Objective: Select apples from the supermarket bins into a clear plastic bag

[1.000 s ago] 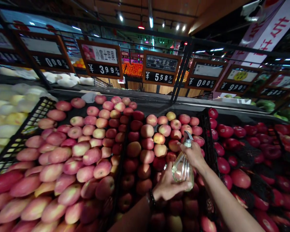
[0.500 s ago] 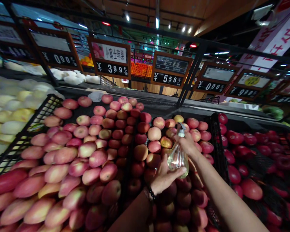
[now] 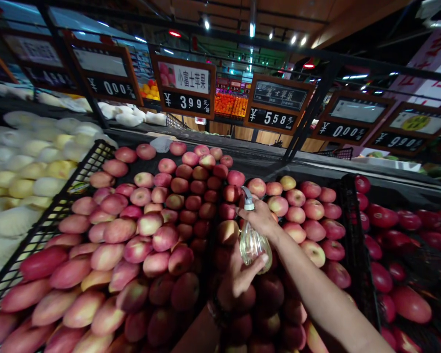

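Observation:
A clear spray bottle (image 3: 250, 245) with a grey spray head is held between my hands, above the middle section of apples (image 3: 296, 198). My right hand (image 3: 261, 218) is wrapped round the bottle's neck, just under the spray head. My left hand (image 3: 238, 277) cups the lower body, its thumb lying across the near side. The bottle leans, with its head tipped away from me and to the left. Some clear liquid seems to be inside. Fingers on the bottle's far side are hidden.
Left of a dark gap, more apples (image 3: 119, 230) are heaped. A black crate wall (image 3: 358, 245) parts them from dark red fruit (image 3: 400, 279) on the right. Pale wrapped fruit (image 3: 33, 166) lies far left. Price signs (image 3: 183, 88) hang from a rail at the back.
My hands and the bottle have moved left over the apples, and the bottle's head now leans left. The view has turned slightly left, so the shelf sits farther right.

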`<state>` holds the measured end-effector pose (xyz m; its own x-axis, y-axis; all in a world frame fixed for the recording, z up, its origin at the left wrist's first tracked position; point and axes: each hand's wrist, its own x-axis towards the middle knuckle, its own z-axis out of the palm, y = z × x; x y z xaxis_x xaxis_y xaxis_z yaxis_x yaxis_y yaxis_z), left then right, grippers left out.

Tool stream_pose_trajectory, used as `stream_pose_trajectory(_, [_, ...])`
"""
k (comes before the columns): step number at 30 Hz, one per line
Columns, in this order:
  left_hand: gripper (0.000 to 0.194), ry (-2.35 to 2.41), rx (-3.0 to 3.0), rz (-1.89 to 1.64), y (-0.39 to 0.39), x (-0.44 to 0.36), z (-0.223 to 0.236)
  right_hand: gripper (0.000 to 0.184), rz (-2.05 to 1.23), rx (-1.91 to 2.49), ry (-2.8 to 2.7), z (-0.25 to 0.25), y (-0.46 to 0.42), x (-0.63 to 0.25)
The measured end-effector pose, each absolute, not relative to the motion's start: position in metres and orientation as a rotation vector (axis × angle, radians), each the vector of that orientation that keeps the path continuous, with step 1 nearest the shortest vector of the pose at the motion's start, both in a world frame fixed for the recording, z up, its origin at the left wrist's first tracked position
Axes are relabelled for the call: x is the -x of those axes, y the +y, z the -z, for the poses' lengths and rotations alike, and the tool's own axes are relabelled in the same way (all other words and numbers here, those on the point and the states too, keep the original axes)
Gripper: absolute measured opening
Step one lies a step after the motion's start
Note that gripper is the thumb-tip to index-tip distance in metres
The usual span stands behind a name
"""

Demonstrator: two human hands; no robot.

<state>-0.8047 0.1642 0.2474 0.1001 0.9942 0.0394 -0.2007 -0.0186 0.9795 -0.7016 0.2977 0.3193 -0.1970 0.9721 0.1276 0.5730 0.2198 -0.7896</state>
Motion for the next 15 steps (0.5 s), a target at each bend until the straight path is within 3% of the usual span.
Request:
stream_pose_trajectory(6, [0.068, 0.941, -1.134, -1.192, 0.141, 0.791, -0.247, 0.017, -0.823, 1.528, -1.787, -0.300, 0.275, 0.679])
stream_pose_trajectory(15, [0.077, 0.933, -1.194, -0.977, 0.120, 0.726, -0.232, 0.023, -0.815, 1.612, -1.467, -0.285, 0.233, 0.579])
